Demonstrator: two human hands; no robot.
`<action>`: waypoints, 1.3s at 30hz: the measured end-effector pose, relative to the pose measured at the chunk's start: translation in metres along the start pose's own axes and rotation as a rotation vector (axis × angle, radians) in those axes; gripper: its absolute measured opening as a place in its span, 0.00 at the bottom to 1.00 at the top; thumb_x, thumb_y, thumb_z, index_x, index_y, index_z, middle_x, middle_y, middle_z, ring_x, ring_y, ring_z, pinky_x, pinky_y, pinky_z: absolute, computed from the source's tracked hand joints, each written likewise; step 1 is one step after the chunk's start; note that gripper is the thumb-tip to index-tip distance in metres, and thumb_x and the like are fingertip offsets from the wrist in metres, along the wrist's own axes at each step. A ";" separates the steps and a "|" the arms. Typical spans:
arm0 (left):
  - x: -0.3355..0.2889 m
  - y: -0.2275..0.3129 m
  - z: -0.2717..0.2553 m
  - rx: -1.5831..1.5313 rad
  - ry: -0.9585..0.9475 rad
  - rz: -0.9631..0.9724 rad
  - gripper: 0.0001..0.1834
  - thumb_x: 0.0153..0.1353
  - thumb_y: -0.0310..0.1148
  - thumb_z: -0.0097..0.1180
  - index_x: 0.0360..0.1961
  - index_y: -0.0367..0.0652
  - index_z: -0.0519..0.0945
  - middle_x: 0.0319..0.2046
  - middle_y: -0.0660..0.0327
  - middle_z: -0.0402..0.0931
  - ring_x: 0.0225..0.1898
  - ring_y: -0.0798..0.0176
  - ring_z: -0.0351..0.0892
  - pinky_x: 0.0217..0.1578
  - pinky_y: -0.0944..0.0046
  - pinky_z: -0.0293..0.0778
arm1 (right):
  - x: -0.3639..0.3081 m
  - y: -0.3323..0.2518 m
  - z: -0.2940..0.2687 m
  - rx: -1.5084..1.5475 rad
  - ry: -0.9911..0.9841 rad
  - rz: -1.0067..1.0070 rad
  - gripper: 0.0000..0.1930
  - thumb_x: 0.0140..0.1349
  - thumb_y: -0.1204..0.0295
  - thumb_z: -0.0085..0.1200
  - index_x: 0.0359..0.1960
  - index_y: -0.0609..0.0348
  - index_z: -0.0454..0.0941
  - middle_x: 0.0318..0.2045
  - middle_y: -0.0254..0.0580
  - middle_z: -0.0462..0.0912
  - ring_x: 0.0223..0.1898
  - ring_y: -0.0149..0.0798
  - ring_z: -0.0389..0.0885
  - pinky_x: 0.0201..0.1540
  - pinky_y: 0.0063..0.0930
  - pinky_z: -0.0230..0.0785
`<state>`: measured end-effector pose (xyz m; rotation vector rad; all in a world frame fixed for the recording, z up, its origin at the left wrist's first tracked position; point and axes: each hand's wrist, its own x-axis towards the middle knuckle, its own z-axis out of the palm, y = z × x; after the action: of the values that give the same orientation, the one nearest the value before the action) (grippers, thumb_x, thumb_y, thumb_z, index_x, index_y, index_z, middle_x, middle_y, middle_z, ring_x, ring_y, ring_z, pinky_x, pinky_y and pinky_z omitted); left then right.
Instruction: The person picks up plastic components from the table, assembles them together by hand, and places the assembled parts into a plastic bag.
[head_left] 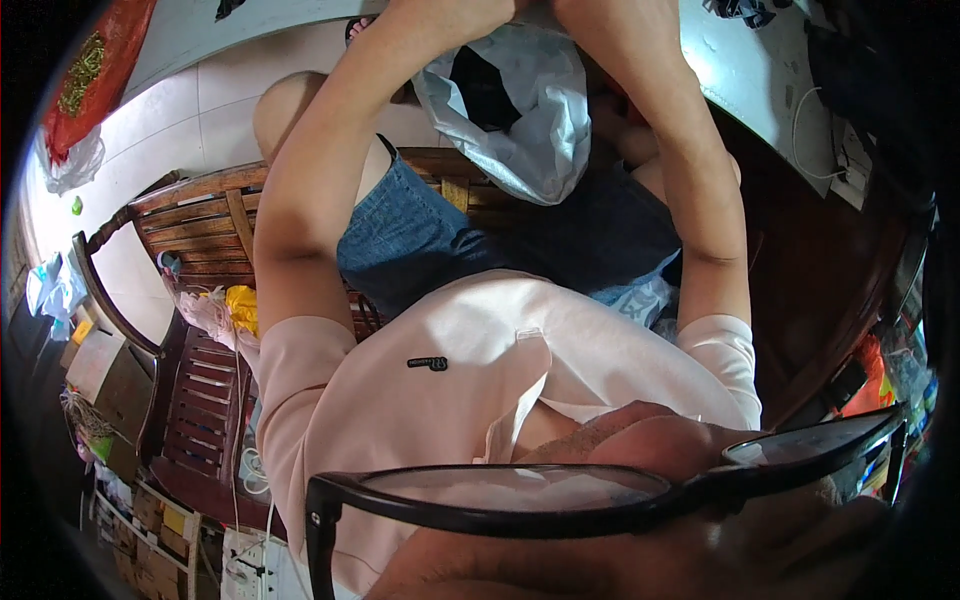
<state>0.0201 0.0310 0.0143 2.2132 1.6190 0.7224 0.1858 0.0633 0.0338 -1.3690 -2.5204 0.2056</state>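
A grey-white plastic bag (540, 130) hangs open over my lap, with something dark (480, 90) inside it. My left hand (455, 15) and my right hand (600, 20) reach up to the bag's rim from either side and hold it spread. The picture's top edge cuts off the fingers of both hands. I am sitting in denim shorts (420, 230) and a pale pink shirt.
A slatted wooden bench (200, 215) runs under and left of me, with a yellow item (242, 305) on it. A pale table top (740, 70) with cables (810, 130) is at right. A red bag (95, 70) lies on the tiled floor. Dark glasses frames (520, 500) cross the lower edge.
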 end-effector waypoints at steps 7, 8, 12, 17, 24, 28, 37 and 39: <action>-0.001 0.001 0.000 -0.049 0.026 -0.013 0.06 0.58 0.28 0.56 0.33 0.36 0.76 0.36 0.46 0.78 0.40 0.37 0.80 0.40 0.44 0.76 | 0.012 0.003 0.001 0.003 -0.036 -0.059 0.08 0.60 0.71 0.56 0.31 0.64 0.74 0.23 0.60 0.83 0.29 0.64 0.84 0.32 0.55 0.76; -0.002 0.001 0.001 -0.028 0.012 -0.028 0.06 0.58 0.28 0.56 0.33 0.36 0.76 0.36 0.46 0.78 0.40 0.37 0.80 0.41 0.44 0.76 | 0.010 0.003 0.003 0.010 -0.037 -0.043 0.08 0.60 0.71 0.56 0.32 0.64 0.74 0.23 0.61 0.83 0.29 0.64 0.84 0.33 0.55 0.76; -0.003 -0.006 -0.003 -0.091 -0.010 0.020 0.05 0.58 0.27 0.55 0.34 0.36 0.76 0.35 0.47 0.76 0.40 0.38 0.79 0.41 0.43 0.76 | 0.000 0.002 0.007 0.086 -0.024 0.031 0.08 0.61 0.70 0.55 0.31 0.64 0.75 0.23 0.61 0.83 0.29 0.64 0.84 0.33 0.55 0.77; -0.004 -0.008 -0.015 -0.310 -0.019 0.188 0.08 0.57 0.29 0.60 0.34 0.35 0.80 0.33 0.49 0.80 0.37 0.45 0.81 0.39 0.50 0.77 | -0.003 0.018 -0.006 0.316 -0.027 0.031 0.10 0.65 0.68 0.53 0.31 0.62 0.77 0.23 0.56 0.83 0.27 0.60 0.84 0.31 0.48 0.76; -0.004 -0.012 -0.003 -0.460 -0.168 0.078 0.11 0.55 0.33 0.68 0.30 0.36 0.82 0.23 0.53 0.78 0.26 0.55 0.78 0.31 0.58 0.74 | -0.014 0.029 -0.004 0.875 -0.191 -0.049 0.15 0.70 0.65 0.49 0.30 0.63 0.78 0.22 0.46 0.81 0.24 0.42 0.80 0.29 0.34 0.72; -0.004 -0.004 -0.023 -0.627 -0.248 -0.140 0.11 0.58 0.32 0.67 0.28 0.34 0.81 0.22 0.54 0.79 0.26 0.56 0.78 0.31 0.60 0.74 | -0.011 0.046 0.004 0.739 -0.188 -0.231 0.13 0.68 0.61 0.55 0.40 0.59 0.83 0.26 0.46 0.83 0.27 0.45 0.81 0.35 0.36 0.73; -0.003 -0.013 -0.023 0.195 0.355 -0.269 0.11 0.61 0.32 0.63 0.43 0.42 0.82 0.39 0.52 0.77 0.40 0.45 0.83 0.39 0.49 0.79 | -0.010 0.051 -0.017 0.372 -0.262 -0.139 0.12 0.69 0.64 0.51 0.38 0.60 0.81 0.23 0.47 0.82 0.25 0.50 0.81 0.31 0.39 0.73; -0.006 -0.020 -0.020 0.313 0.291 -0.254 0.10 0.60 0.32 0.62 0.42 0.42 0.81 0.40 0.51 0.76 0.40 0.43 0.81 0.40 0.46 0.78 | 0.001 0.063 -0.013 0.153 0.033 -0.058 0.11 0.65 0.66 0.57 0.44 0.57 0.82 0.31 0.50 0.85 0.32 0.58 0.84 0.35 0.46 0.76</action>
<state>-0.0080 0.0307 0.0189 2.1152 2.2447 0.7922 0.2392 0.0982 0.0306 -1.2289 -2.4578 0.3538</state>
